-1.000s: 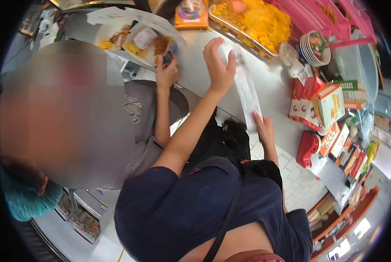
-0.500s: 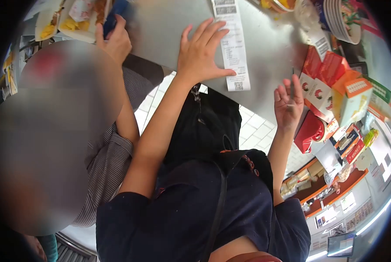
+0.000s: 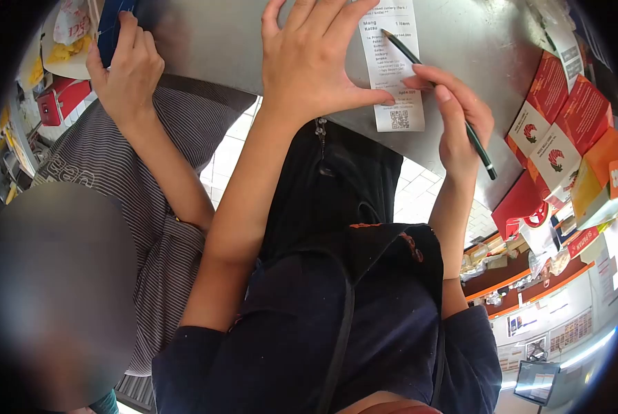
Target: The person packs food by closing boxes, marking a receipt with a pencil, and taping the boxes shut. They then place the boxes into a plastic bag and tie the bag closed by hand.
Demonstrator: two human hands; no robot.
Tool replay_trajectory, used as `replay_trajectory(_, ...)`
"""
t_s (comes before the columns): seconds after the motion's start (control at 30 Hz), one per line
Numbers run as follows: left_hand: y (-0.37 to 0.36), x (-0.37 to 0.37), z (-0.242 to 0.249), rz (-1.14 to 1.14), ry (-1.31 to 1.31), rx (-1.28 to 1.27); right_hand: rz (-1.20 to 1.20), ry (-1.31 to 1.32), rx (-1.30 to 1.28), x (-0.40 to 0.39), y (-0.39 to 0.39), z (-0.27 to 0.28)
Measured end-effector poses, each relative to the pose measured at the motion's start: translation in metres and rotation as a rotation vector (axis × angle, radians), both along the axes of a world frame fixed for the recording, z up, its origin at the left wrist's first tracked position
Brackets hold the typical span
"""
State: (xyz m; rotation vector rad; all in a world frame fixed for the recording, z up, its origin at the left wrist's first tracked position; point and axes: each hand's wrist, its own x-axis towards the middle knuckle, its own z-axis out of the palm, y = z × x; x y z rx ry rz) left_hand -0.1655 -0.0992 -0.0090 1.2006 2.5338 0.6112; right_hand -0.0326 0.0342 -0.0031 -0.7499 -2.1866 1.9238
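A long printed receipt point(image 3: 399, 119) lies on the metal counter in front of me, its QR code at the near end. My left hand point(image 3: 312, 62) is spread over the counter at the receipt's left side, with the thumb across the paper and the fingers apart. Between the fingers of my right hand point(image 3: 464, 124) is a dark green pencil point(image 3: 404, 48). Its tip is at the printed lines on the upper part of the receipt, and its back end points down toward me.
At my left stands a co-worker in a striped top, whose hand point(image 3: 131, 79) is on a dark blue object point(image 3: 109, 34). Behind it is an open food container point(image 3: 64, 62). Red and white boxes point(image 3: 557, 117) crowd the counter's right side. The metal counter point(image 3: 219, 34) ends just in front of me.
My right hand has come left with the pencil, bringing its tip over the receipt. My left hand keeps its spread on the paper. The co-worker's hand has shifted left.
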Motion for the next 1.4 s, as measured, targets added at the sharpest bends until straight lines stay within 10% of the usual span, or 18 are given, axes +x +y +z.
replay_trajectory(1.4,0.005,0.019,-0.019,0.011,0.002,0.198,0.195,-0.114,0.588,0.02,-0.02,0.038)
